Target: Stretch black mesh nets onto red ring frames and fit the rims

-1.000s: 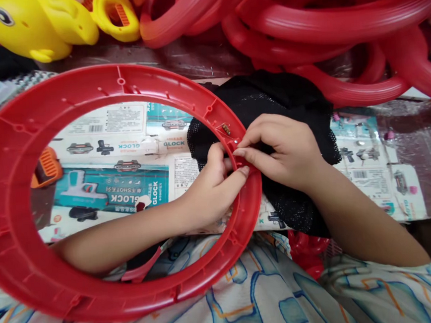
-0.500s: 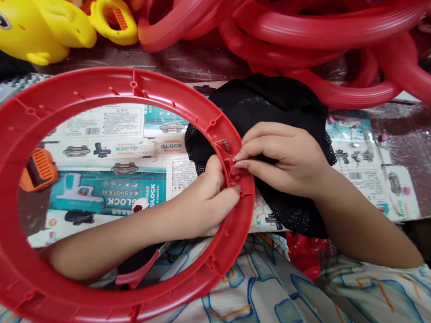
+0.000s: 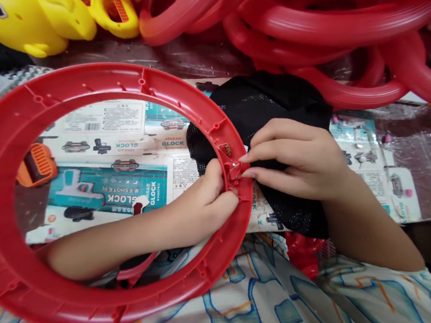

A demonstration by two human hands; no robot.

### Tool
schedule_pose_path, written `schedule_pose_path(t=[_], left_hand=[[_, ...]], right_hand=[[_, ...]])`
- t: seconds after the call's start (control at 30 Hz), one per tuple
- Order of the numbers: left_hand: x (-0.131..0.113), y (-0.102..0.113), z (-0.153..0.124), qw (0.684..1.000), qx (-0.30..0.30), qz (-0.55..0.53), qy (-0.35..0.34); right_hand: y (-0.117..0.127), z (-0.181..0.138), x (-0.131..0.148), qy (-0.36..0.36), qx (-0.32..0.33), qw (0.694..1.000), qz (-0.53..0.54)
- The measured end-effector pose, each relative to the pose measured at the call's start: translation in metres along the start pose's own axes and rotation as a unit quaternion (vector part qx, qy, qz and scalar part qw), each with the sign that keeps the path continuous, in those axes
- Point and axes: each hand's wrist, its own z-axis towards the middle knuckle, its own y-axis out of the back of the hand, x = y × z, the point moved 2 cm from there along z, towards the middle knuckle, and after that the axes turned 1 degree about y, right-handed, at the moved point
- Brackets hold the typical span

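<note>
The red ring fills the 9 o'clock side, its 3 o'clock rim gripped by the left hand; there, the right hand's fingertips have parted, baring a silvery part, seemingly released.

We are recording a loose garment of pale, off-white cloth. Across it we are seeing blue outlines forming rounded, block-like shapes, some carrying a greyish-blue fill inside a darker edge. Thin orange lines are running among these blocks in angular strokes, and a small orange mark is showing low on the cloth. The right sleeve is bearing the same print; it is ending near the elbow, leaving the right forearm bare. The left forearm is likewise showing bare. We are finding the left hand and right hand ungloved.
</note>
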Motion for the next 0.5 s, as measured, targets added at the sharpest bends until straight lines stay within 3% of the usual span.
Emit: schedule_pose_path(t=[0.17, 0.5], left_hand=[[-0.0031, 0.0009, -0.0004, 1.000, 0.031, 0.000, 0.003], [-0.0059, -0.0013, 0.0007, 0.995, 0.073, 0.058, 0.036]], right_hand=[[-0.0065, -0.0005, 0.0012, 0.007, 0.006, 0.999, -0.034], [-0.0108, 0.0023, 0.0096, 0.020, 0.002, 1.000, -0.002]])
